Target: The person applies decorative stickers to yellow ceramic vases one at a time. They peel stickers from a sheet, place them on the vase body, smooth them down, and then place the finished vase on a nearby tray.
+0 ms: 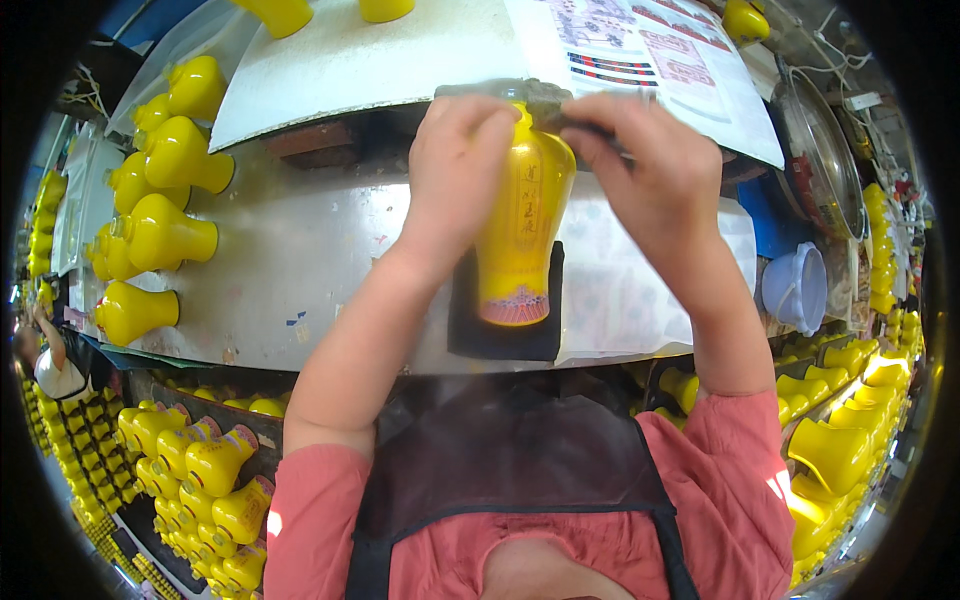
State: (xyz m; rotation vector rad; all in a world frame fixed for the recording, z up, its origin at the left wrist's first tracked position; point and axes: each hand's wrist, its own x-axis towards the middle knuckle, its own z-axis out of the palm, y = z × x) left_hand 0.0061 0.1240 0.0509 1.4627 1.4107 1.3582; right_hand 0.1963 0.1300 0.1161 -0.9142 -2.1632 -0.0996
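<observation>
A glossy yellow bottle lies with its neck away from me and its base toward me. Red characters run down its front, and a pink and blue patterned band circles its base. It rests on a black cloth pad. My left hand is closed at the left of its neck and shoulder, thumb against the neck. At the right shoulder, my right hand is pinched, slightly blurred, near a small dark thing whose kind I cannot make out. A grey-green, cloth-like lump sits behind the neck.
Several plain yellow bottles lie along the table's left side. Printed decal sheets are on the white board at the back. A pale blue bucket stands at right. Decorated bottles are stacked at lower left, more bottles at lower right.
</observation>
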